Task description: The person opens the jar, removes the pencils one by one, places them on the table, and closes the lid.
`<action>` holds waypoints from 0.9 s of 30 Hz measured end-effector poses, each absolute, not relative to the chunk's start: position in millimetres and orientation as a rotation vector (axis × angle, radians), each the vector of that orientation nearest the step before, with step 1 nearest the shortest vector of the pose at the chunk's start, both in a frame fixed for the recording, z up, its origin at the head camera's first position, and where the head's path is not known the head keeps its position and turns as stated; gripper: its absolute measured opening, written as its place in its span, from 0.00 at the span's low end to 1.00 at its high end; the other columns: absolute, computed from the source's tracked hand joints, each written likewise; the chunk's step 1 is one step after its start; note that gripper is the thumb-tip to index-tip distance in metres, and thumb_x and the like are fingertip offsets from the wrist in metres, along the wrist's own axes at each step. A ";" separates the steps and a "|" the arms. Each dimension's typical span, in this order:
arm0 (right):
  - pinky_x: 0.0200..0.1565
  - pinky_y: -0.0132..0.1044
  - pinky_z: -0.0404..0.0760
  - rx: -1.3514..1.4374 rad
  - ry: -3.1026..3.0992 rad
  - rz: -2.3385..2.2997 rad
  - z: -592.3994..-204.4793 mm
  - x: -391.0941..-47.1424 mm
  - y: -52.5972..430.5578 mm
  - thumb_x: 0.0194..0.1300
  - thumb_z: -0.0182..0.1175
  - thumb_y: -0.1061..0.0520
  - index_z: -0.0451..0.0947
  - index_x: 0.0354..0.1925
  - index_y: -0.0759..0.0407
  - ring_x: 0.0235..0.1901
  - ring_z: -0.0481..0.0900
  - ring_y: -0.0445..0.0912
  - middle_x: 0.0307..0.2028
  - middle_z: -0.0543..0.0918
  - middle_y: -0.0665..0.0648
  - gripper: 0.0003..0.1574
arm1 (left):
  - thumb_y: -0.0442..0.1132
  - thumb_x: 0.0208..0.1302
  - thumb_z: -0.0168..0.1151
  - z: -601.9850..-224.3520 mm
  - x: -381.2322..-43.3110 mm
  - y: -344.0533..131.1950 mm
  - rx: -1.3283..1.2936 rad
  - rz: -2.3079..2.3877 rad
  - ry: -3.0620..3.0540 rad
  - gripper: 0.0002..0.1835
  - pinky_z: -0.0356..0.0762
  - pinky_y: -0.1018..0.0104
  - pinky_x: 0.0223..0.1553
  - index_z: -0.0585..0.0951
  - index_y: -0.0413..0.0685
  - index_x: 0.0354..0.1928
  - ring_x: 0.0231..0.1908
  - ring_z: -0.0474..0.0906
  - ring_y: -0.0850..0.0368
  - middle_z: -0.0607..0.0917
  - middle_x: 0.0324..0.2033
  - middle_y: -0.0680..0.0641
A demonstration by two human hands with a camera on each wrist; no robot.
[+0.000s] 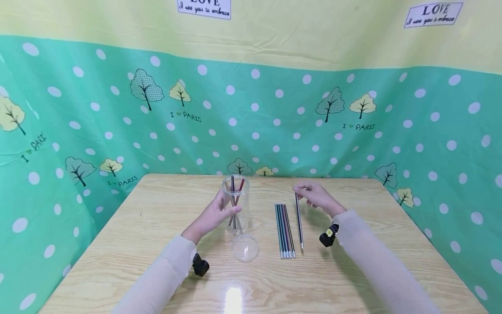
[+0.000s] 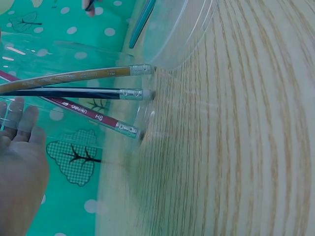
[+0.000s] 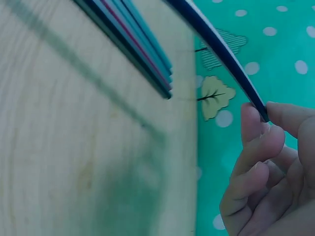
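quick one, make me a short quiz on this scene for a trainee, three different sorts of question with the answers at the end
1. Count: how many pencils show inside the jar?
2. True or false: the clear lid lies on the table, on the near side of the jar.
3. Multiple choice: what does the right grip hold?
A) the jar
B) the clear lid
C) one dark pencil

Key:
1. Three
2. True
3. C
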State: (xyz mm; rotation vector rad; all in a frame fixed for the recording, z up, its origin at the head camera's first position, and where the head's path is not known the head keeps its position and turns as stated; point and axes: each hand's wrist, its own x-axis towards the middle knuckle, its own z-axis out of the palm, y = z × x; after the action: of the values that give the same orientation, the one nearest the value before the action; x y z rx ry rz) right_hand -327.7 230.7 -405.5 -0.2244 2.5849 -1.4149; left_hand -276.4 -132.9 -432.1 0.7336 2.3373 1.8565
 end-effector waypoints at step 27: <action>0.18 0.28 0.66 -0.060 2.532 -1.414 -457.4 -334.1 213.3 0.72 0.61 0.50 0.78 0.54 0.64 0.18 0.69 0.40 0.30 0.80 0.55 0.21 | 0.46 0.69 0.66 -432.1 -274.7 -131.6 0.707 1.866 2.309 0.48 0.42 0.46 0.74 0.45 0.74 0.79 0.76 0.46 0.52 0.53 0.78 0.51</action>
State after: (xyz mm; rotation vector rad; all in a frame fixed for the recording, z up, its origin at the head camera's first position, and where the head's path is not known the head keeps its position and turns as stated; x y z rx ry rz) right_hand -334.1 213.3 -457.4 -0.0597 2.5320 -1.4138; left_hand -274.7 -131.6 -432.1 0.7073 2.3089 1.8659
